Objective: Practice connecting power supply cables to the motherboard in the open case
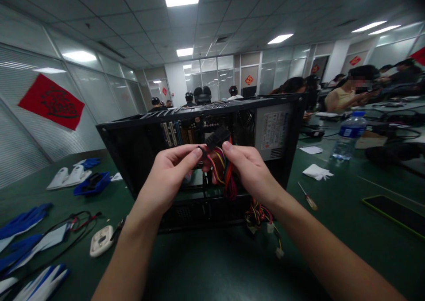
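Observation:
An open black computer case (199, 212) stands on the green table, its inside facing me. In front of it my right hand (247, 166) pinches a bundle of red, yellow and black power cables (229, 181), with a black connector (217, 138) sticking up beyond the fingertips. My left hand (172, 166) is closed, thumb against forefinger, on a small black cable connector (201, 152) beside the bundle. Behind the hands are motherboard slots (171, 133) and a silver power supply (272, 130). Loose cable ends with white plugs (270, 227) hang out at the case's lower right.
At left lie blue-and-white gloves (25, 221), a blue tray (91, 185) and a beige object (101, 241). A water bottle (348, 137), tissue (317, 171), screwdriver (308, 198) and dark phone (396, 212) are at right. People sit at tables beyond.

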The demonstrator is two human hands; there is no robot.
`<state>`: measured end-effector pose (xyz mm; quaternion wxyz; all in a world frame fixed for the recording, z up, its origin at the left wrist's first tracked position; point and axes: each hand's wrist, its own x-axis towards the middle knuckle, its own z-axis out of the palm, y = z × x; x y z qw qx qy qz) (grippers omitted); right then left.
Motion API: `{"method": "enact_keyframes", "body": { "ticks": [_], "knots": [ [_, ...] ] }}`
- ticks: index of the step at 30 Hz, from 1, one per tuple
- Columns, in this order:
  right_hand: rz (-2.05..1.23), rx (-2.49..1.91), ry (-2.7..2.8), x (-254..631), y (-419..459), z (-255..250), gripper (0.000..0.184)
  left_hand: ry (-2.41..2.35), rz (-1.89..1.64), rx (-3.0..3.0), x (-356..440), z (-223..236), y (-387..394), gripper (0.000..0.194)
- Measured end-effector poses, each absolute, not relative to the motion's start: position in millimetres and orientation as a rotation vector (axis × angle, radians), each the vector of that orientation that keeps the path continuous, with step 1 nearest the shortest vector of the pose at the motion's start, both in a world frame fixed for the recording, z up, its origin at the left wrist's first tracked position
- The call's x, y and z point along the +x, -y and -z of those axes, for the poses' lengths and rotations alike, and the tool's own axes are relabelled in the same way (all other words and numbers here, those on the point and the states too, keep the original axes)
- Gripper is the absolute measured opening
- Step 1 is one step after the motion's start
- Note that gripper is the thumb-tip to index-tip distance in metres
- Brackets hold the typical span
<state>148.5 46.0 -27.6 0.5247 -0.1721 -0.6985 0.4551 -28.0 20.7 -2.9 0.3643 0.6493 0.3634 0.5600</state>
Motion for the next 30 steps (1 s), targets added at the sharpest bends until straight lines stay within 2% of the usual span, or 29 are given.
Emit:
{"method": "enact_keyframes", "body": {
  "ticks": [6,10,25,30],
  "knots": [
    [-1.03,-0.423,1.835,151.0,-48.9,27.4,0.055,-0.861,-1.497,1.597,-24.0,1.0,-21.4,0.025],
    [-1.044,-0.41,1.923,151.4,-51.7,28.9,0.055,-0.867,-1.488,1.582,-20.9,2.8,-22.8,0.028],
    [-0.962,-0.463,1.837,144.4,-60.0,36.5,0.049,-0.923,-1.756,1.51,-7.7,18.6,-28.2,0.034],
    [-0.884,-0.457,1.856,137.3,-61.0,43.2,0.043,-0.915,-1.815,1.464,-2.8,19.2,-30.1,0.029]
  ]
}}
